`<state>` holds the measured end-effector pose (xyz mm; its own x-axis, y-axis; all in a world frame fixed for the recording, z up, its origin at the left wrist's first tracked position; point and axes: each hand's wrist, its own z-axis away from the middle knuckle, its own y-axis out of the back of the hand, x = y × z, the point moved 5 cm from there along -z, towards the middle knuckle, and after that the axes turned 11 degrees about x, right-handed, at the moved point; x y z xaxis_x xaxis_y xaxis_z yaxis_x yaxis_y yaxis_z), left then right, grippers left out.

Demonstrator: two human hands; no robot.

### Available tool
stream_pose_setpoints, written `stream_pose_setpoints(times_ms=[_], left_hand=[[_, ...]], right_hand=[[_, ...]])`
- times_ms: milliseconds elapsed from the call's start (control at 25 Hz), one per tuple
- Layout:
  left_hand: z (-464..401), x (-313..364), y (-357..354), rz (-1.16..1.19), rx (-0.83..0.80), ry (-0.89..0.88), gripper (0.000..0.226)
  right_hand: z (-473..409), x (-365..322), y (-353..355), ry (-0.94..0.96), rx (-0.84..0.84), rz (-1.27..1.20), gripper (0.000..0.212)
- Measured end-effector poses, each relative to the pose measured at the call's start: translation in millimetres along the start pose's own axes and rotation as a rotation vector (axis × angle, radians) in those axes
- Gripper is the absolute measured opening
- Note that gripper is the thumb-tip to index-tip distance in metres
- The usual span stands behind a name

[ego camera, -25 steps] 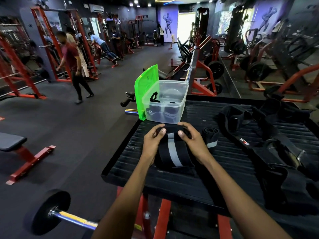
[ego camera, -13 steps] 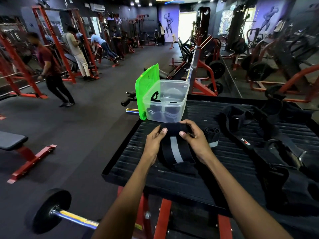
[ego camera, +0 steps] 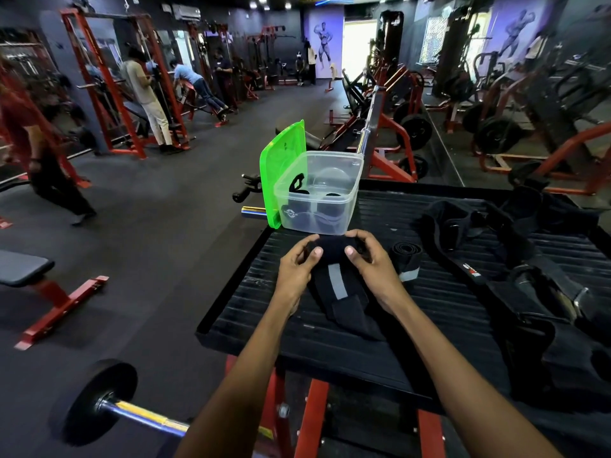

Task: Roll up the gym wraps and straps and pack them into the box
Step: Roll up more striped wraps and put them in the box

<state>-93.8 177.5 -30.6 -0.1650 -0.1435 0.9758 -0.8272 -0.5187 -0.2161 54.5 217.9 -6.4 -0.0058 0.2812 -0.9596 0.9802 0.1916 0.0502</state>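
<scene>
A black wrap with a grey stripe (ego camera: 340, 289) lies on the ribbed black platform (ego camera: 439, 305), its far end rolled into a thick bundle. My left hand (ego camera: 296, 266) and my right hand (ego camera: 370, 261) grip that roll from either side, thumbs on top. Its loose tail trails toward me. Just beyond the hands stands a clear plastic box (ego camera: 319, 193) with black rolled items inside and a green lid (ego camera: 281, 173) leaning against its left side. A finished black roll (ego camera: 406, 261) sits to the right of my right hand.
A heap of black straps and belts (ego camera: 529, 266) covers the platform's right half. The platform's left edge drops to the gym floor, where a barbell with a plate (ego camera: 99, 401) lies. A red bench (ego camera: 36, 282) stands left; people exercise far off.
Both hands have rolled the wrap further away from me, toward the box. The roll has grown thicker and the flat tail shorter. A person at left walked further left.
</scene>
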Motion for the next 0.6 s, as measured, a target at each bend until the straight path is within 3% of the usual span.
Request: stream_pose_setpoints(times_ms=[160,320,400,600], left_hand=[[1.3,1.1,-2.2,-0.06,-0.054,-0.049,0.033],[4.0,-6.1,-5.6,-0.072,-0.073,0.079,0.019],[3.6,-3.1,-5.2,-0.05,-0.065,0.04,0.014],[2.9,1.8,-3.0,-0.041,-0.058,-0.044,0.031]], right_hand=[[-3.1,4.4,2.7,-0.029,0.064,0.047,0.032],[-1.5,4.0,3.8,-0.008,0.034,0.021,0.032],[0.0,2.4,1.7,0.014,0.005,0.021,0.032],[-2.0,10.8,0.6,-0.087,0.031,-0.002,0.041]])
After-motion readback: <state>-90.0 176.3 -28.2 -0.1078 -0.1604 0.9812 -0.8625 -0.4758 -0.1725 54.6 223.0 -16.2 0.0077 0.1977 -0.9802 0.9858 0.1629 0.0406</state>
